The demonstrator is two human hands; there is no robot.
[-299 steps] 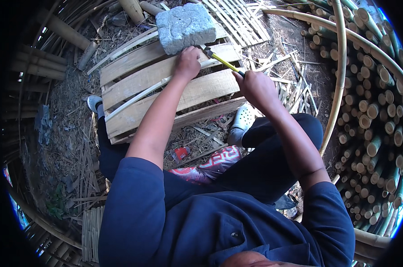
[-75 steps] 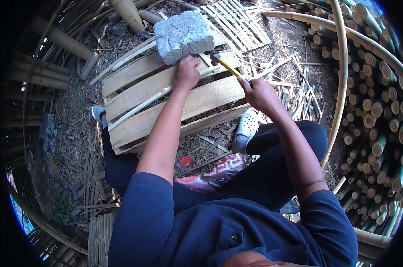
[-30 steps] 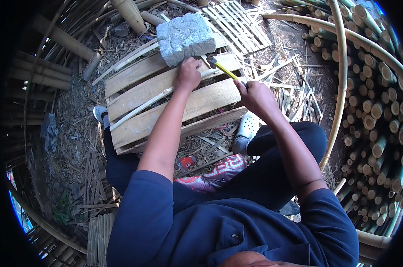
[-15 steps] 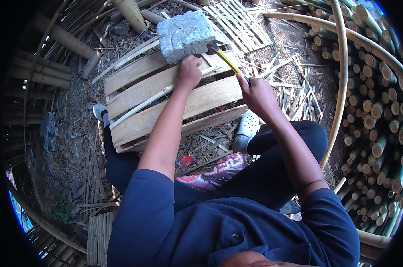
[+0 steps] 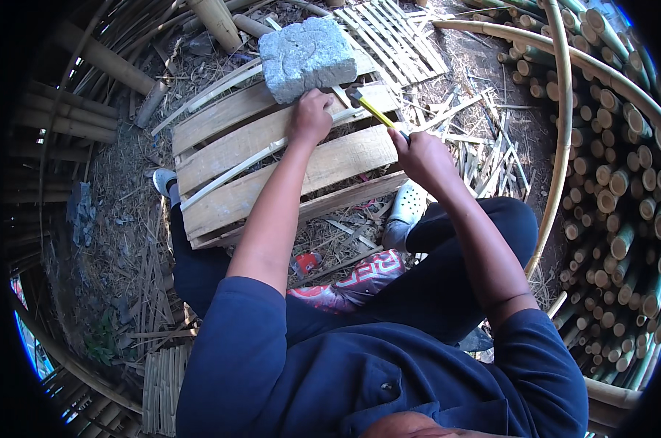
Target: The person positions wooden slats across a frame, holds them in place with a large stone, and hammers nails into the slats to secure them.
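My right hand [image 5: 424,157] is wrapped round the dark grip of a hammer [image 5: 378,111] with a yellow handle. The hammer's head is low over the slatted wooden platform [image 5: 345,159], just right of my left hand [image 5: 313,118]. My left hand is closed, its fingers curled against the near side of a rough grey stone block [image 5: 307,60]; what they pinch is hidden. Near those fingers a short pale strip [image 5: 341,95] sticks out beside the block. A long thin bamboo strip [image 5: 235,171] lies slantwise across the platform, passing under my left wrist.
Cut bamboo poles [image 5: 608,197] are stacked at the right, behind a bent bamboo hoop [image 5: 560,146]. A slatted bamboo panel [image 5: 400,44] lies beyond the platform. Split scraps [image 5: 495,150] litter the ground. A printed bag [image 5: 360,281] and red packet [image 5: 306,263] lie between my legs.
The hammer head has come down and toward me, from against the stone's right edge to just over the platform boards. My left hand has stayed nearly still.
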